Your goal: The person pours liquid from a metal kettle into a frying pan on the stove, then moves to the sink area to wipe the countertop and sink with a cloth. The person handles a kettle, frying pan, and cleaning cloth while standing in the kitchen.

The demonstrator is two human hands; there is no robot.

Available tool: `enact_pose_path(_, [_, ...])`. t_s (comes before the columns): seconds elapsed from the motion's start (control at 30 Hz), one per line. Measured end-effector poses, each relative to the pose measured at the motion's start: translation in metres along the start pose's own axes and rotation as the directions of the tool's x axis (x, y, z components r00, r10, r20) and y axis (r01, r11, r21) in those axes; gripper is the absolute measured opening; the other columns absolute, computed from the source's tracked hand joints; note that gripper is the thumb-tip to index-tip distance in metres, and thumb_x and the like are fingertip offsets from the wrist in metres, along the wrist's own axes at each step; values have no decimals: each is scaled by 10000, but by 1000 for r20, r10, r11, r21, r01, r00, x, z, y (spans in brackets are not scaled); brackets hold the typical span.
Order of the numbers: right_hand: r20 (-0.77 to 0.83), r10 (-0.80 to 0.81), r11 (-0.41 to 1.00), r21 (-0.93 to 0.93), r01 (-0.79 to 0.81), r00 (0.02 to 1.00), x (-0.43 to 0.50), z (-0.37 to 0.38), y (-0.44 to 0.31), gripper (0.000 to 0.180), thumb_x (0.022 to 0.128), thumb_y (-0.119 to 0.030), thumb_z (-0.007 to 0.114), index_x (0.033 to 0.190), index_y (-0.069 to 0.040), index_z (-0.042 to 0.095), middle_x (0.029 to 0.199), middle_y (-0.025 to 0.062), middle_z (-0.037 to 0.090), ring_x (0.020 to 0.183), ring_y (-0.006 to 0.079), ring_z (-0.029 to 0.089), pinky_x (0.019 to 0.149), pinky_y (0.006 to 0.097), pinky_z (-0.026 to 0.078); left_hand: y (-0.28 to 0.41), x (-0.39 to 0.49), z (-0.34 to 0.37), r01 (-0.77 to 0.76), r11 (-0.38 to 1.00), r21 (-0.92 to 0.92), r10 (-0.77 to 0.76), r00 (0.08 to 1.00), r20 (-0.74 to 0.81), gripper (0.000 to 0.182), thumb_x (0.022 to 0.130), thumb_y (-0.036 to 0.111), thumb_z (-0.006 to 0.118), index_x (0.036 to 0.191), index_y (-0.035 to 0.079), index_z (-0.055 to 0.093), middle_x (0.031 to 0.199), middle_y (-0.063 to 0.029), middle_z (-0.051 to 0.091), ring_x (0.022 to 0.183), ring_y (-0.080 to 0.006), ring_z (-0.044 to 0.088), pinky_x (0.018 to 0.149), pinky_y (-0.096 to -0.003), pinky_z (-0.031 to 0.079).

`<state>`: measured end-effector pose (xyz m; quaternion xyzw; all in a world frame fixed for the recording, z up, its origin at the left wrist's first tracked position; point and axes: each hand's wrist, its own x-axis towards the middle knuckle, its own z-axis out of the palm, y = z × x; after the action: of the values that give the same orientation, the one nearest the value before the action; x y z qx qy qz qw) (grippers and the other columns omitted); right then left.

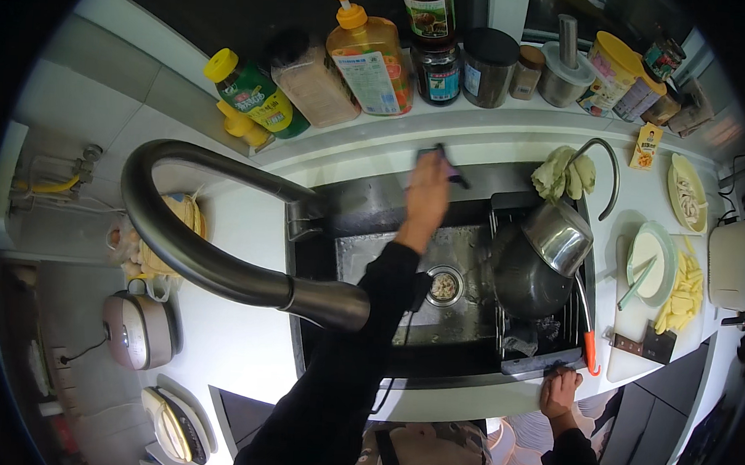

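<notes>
My left hand [427, 194] reaches across the sink [371, 258] to its back edge. A small dark and purple item [454, 172] is in its fingers; motion blur hides what kind it is. Beneath my left forearm is the drain strainer [445, 285], with pale food scraps in it. My right hand [560, 391] rests with curled fingers on the counter's front edge, beside the black drying rack [539, 362]. That rack, in the sink's right side, holds a dark wok [525, 272]. A steel ladle or small pot [558, 237] leans on the wok.
A large faucet [218, 275] arches over the sink's left side. Bottles and jars [375, 68] line the back ledge. Leafy greens [564, 173] hang by the rack. At right are a cleaver [654, 342], cut yellow strips [682, 286] and a bowl of white liquid [652, 260].
</notes>
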<state>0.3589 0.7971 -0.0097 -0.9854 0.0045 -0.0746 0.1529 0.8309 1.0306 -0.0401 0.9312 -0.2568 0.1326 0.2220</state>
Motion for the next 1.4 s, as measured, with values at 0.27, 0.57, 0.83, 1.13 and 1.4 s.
enact_pose_path(0.27, [-37, -1, 1000, 22, 2, 999, 4, -4, -3, 191, 698, -106, 588, 858, -23, 523, 963, 153, 518, 878, 332, 490, 765, 467, 319, -57, -92, -94, 273, 942, 195, -269, 962, -47, 393, 852, 52, 505, 1242, -1, 489, 1294, -212, 458, 1195, -376, 439, 1006, -414, 374])
enact_pose_path(0.57, [-17, 29, 1000, 9, -29, 999, 6, -7, -6, 199, 707, -122, 603, 883, -44, 553, 969, 135, 538, 892, 319, 509, 776, 464, 325, -101, -19, -89, 486, 779, 395, -496, 864, -84, 471, 915, 234, 494, 1284, -53, 435, 1331, -273, 419, 1258, -461, 350, 1028, -488, 335])
enact_pose_path(0.83, [-17, 15, 1000, -5, -15, 1000, 4, -7, -4, 217, 695, -127, 617, 887, -50, 550, 983, 122, 545, 894, 315, 511, 782, 470, 330, -53, -78, -72, 234, 969, 76, -231, 972, -48, 482, 809, -9, 520, 1287, 21, 471, 1319, -240, 446, 1226, -403, 413, 1048, -434, 333])
enact_pose_path(1.13, [-39, -4, 1000, -24, 3, 999, 6, -10, -6, 238, 695, -137, 631, 899, -45, 549, 969, 116, 540, 889, 298, 511, 772, 459, 337, -87, -37, -93, 448, 892, 66, -421, 875, -241, 419, 851, 102, 564, 1257, 31, 491, 1311, -229, 454, 1205, -403, 421, 1019, -434, 352])
enact_pose_path(1.4, [-52, -3, 1000, -2, 3, 999, 9, -12, -7, 240, 686, -129, 620, 897, -40, 547, 968, 120, 541, 886, 302, 513, 775, 452, 339, 35, -1, 21, 90, 996, -14, -90, 996, -14, 423, 829, 99, 555, 1251, 82, 529, 1406, -152, 392, 1313, -353, 326, 1030, -525, 287])
